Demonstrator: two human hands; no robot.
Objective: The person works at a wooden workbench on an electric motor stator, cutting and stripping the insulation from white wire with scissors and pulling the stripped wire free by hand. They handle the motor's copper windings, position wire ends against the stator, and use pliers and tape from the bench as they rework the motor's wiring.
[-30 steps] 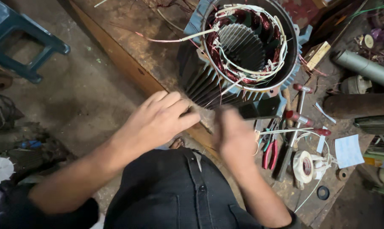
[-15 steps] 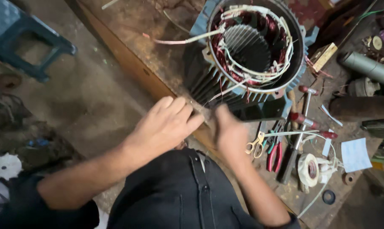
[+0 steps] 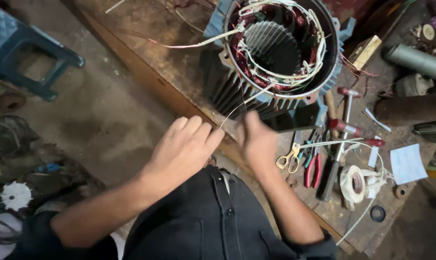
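Two hands meet just below a finned electric motor stator [image 3: 275,53] that lies on a worn wooden surface [image 3: 145,33], its open bore facing up and showing copper windings tied with pale lacing. The left hand [image 3: 186,147] has its fingers curled together, and their tips pinch a thin pale lead wire [image 3: 242,103] that runs up and to the right into the stator's windings. The right hand [image 3: 256,139] is blurred, held close beside the left with the fingers raised toward the same wire; whether it grips the wire cannot be told. The wire is taut between the left fingertips and the stator rim, off the surface. Another long pale lead [image 3: 198,44] trails from the windings to the left across the wood. To the right of the hands lie yellow-handled scissors [image 3: 289,159], red-handled pliers [image 3: 313,168], a hammer [image 3: 340,130] with a metal shaft, and a roll of white tape [image 3: 352,183], all close together. A white slip of paper [image 3: 408,163] lies farther right. On the concrete floor to the left stands a blue plastic stool [image 3: 25,58].
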